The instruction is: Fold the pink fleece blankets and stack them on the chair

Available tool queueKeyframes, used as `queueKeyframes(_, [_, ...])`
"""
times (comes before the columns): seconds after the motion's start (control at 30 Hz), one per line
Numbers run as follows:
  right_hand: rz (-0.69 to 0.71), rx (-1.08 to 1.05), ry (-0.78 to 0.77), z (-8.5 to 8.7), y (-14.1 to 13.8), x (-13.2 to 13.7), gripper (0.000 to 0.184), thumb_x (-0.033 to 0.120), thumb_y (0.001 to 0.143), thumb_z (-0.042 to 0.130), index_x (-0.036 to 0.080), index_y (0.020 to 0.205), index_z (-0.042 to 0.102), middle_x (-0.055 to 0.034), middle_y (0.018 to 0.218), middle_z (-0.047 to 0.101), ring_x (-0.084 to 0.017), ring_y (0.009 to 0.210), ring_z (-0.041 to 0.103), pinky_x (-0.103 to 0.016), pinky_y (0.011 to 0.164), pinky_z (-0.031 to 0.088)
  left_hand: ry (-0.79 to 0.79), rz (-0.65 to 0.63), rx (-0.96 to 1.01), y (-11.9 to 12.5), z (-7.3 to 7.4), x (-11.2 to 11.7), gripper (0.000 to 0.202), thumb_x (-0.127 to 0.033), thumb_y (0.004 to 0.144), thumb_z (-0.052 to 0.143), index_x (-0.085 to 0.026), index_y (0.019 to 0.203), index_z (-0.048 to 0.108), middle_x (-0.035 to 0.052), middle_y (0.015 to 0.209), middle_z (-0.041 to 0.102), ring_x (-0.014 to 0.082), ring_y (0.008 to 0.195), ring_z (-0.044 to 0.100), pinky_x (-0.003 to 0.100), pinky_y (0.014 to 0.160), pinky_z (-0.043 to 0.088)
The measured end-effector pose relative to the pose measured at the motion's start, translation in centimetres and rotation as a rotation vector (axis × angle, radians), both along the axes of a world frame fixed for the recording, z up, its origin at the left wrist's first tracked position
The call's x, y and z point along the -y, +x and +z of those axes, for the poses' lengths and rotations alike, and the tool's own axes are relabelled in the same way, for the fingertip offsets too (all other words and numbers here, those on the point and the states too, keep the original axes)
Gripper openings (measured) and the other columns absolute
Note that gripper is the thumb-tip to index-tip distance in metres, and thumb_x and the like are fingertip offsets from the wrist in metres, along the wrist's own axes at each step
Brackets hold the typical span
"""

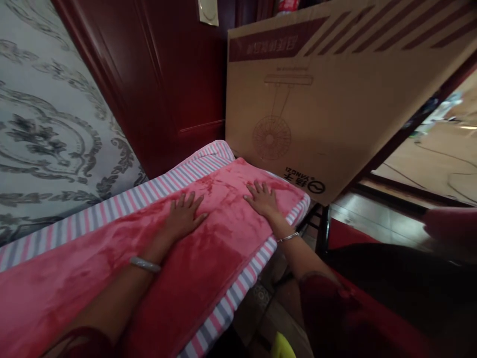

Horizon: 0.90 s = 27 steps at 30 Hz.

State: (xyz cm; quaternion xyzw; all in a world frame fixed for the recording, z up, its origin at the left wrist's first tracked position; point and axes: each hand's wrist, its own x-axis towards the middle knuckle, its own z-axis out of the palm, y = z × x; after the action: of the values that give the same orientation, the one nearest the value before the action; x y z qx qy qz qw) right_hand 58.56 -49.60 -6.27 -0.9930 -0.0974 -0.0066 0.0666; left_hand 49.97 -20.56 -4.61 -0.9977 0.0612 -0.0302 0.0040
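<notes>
A pink plush blanket (208,258) lies spread over a pink, white and grey striped sheet (112,209) on a narrow bed. My left hand (183,216) rests flat on the blanket near its middle, fingers stretched out. My right hand (262,198) lies flat near the blanket's far right corner, fingers spread. Each wrist wears a silver bangle. Neither hand holds anything.
A large cardboard box (328,99) printed with a fan drawing leans upside down at the bed's far end. A dark red wooden door (167,74) stands behind, patterned grey wallpaper (44,124) on the left. Tiled floor (372,214) and an open doorway lie to the right.
</notes>
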Motion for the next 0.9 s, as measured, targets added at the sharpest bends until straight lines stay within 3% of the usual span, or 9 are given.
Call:
queueKeyframes(0.1, [-0.004,-0.008,-0.008,0.2,-0.1,0.1,0.067,0.064,0.104,0.024,0.034,0.163,0.024,-0.0042,0.172,0.016,-0.036,0.156,0.013,-0.064,0.120,0.021,-0.002,0.001,-0.001,0.2,0.7,0.2,0.070,-0.058,0.101,0.040,-0.023,0.161,0.033,0.0144,0.169,0.025,0.0436,0.154,0.021,0.065,0.119,0.023])
queueKeyframes(0.2, [-0.010,-0.023,-0.009,0.5,-0.2,0.2,0.067,0.064,0.104,0.022,0.034,0.164,0.023,-0.0040,0.172,0.015,-0.035,0.157,0.012,-0.065,0.121,0.018,-0.014,-0.052,0.006,-1.6,1.4,1.2,0.069,-0.056,0.101,0.042,-0.019,0.159,0.037,0.0172,0.167,0.029,0.0413,0.154,0.025,0.062,0.121,0.022])
queueKeyframes(0.37, [0.020,-0.037,0.020,0.3,-0.1,0.6,0.068,0.063,0.104,0.022,0.032,0.164,0.022,-0.0053,0.173,0.012,-0.037,0.156,0.011,-0.067,0.120,0.017,-0.093,-0.427,-0.091,-9.4,0.4,2.7,0.067,-0.059,0.101,0.040,-0.028,0.160,0.035,0.0091,0.168,0.030,0.0328,0.157,0.020,0.058,0.126,0.015])
queueKeyframes(0.43, [0.035,-0.047,0.036,0.2,0.1,0.8,0.069,0.064,0.104,0.021,0.031,0.164,0.022,-0.0058,0.173,0.011,-0.038,0.156,0.010,-0.068,0.120,0.016,-0.119,-0.488,-0.098,-12.3,-0.3,2.6,0.068,-0.059,0.101,0.041,-0.031,0.161,0.031,0.0070,0.169,0.027,0.0323,0.158,0.017,0.059,0.126,0.013])
queueKeyframes(0.53, [0.039,-0.066,0.055,0.1,0.3,1.0,0.069,0.064,0.103,0.021,0.031,0.164,0.022,-0.0070,0.173,0.012,-0.038,0.156,0.009,-0.069,0.119,0.013,-0.141,-0.481,-0.090,-14.5,-0.8,2.3,0.066,-0.057,0.102,0.039,-0.033,0.162,0.027,0.0052,0.170,0.024,0.0305,0.158,0.015,0.058,0.127,0.011])
queueKeyframes(0.73, [0.047,-0.050,0.055,0.3,-0.1,1.0,0.068,0.062,0.104,0.022,0.029,0.164,0.024,-0.0087,0.172,0.013,-0.038,0.156,0.011,-0.068,0.119,0.016,-0.161,-0.424,-0.181,-15.3,-0.2,2.9,0.069,-0.061,0.101,0.039,-0.031,0.162,0.028,0.0065,0.171,0.019,0.0317,0.158,0.012,0.058,0.127,0.009])
queueKeyframes(0.8, [0.044,-0.038,0.038,0.1,-0.4,1.0,0.068,0.061,0.104,0.022,0.029,0.164,0.024,-0.0091,0.172,0.014,-0.038,0.156,0.014,-0.068,0.119,0.018,-0.173,-0.410,-0.193,-17.3,-0.4,3.4,0.072,-0.061,0.100,0.044,-0.031,0.162,0.027,0.0071,0.171,0.021,0.0332,0.158,0.013,0.059,0.126,0.012])
queueKeyframes(0.9, [0.041,-0.007,0.041,-0.3,-0.5,1.0,0.067,0.059,0.104,0.023,0.026,0.163,0.028,-0.0102,0.171,0.019,-0.039,0.155,0.017,-0.067,0.118,0.021,-0.182,-0.369,-0.181,-22.0,-1.0,4.1,0.072,-0.052,0.098,0.055,-0.032,0.162,0.028,0.0077,0.170,0.022,0.0343,0.157,0.016,0.061,0.125,0.018])
